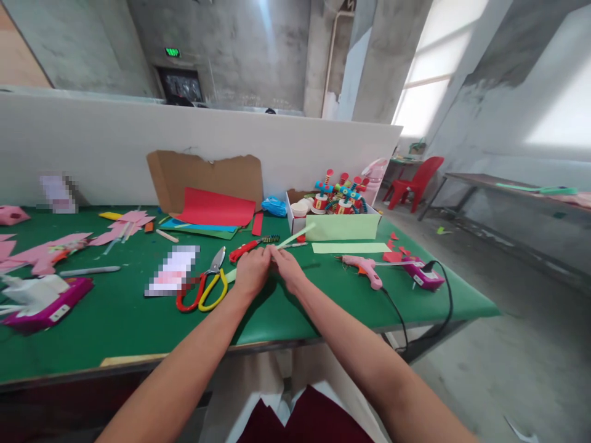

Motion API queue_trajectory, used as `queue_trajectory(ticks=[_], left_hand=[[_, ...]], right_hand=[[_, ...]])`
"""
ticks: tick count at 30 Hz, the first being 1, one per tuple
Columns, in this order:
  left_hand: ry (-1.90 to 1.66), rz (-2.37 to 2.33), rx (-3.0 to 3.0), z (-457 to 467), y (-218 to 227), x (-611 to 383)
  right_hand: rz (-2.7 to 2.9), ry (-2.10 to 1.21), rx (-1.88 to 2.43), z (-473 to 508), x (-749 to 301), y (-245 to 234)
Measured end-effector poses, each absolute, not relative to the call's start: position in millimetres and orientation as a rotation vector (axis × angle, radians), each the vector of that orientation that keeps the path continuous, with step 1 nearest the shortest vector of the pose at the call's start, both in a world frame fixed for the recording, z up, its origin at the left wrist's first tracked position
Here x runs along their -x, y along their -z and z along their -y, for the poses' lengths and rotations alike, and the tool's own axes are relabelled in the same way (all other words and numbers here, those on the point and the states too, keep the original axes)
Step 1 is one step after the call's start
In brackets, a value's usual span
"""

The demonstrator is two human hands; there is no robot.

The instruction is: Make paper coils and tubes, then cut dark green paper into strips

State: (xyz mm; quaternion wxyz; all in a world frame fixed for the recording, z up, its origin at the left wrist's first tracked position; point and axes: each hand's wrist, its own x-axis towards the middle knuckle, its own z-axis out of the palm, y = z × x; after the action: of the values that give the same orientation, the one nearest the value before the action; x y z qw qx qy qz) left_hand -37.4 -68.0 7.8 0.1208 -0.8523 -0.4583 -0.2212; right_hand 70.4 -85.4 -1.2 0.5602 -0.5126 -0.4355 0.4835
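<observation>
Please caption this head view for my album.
Left hand and right hand hold a pale green strip beside scissors on a green table.

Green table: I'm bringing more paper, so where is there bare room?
Front left, between the left power strip, scissors and table edge; front right, between the right hand and glue gun. Crowded: the back, around the red sheet and box.

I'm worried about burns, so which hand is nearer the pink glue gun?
Right. The right hand is left of the glue gun, with green tabletop between them; the left hand is farther off, just beyond the right hand.
</observation>
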Motion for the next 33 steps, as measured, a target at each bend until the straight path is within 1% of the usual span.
queue_trajectory(ticks=[2,4,7,10,12,15,18,22,29,33], left_hand=[[0.662,1.338,2.554,71,-8,37],[0.746,1.418,2.685,69,-10,38],[0.993,1.594,2.925,63,-13,43],[1.217,1.747,3.16,57,-16,47],[1.276,1.841,3.313,57,-18,48],[1.285,1.844,3.485,59,-19,47],[1.318,1.787,3.511,62,-19,46],[1.332,1.754,3.566,64,-20,45],[1.197,1.976,3.837,67,-26,54],[1.179,1.966,3.905,66,-27,60]], right_hand=[[0.923,-1.098,1.181,71,-68,0],[0.945,-1.133,1.139,67,-75,-3],[1.127,-1.264,1.037,73,-92,-9],[1.212,-1.285,0.965,78,-101,-11],[1.193,-1.278,0.891,77,-102,-9],[1.107,-1.26,0.734,72,-103,-3],[1.003,-1.249,0.659,66,-106,1],[0.873,-1.22,0.657,63,-112,0],[0.696,-1.051,0.689,59,-133,-8],[0.594,-0.977,0.699,58,-150,-10]])
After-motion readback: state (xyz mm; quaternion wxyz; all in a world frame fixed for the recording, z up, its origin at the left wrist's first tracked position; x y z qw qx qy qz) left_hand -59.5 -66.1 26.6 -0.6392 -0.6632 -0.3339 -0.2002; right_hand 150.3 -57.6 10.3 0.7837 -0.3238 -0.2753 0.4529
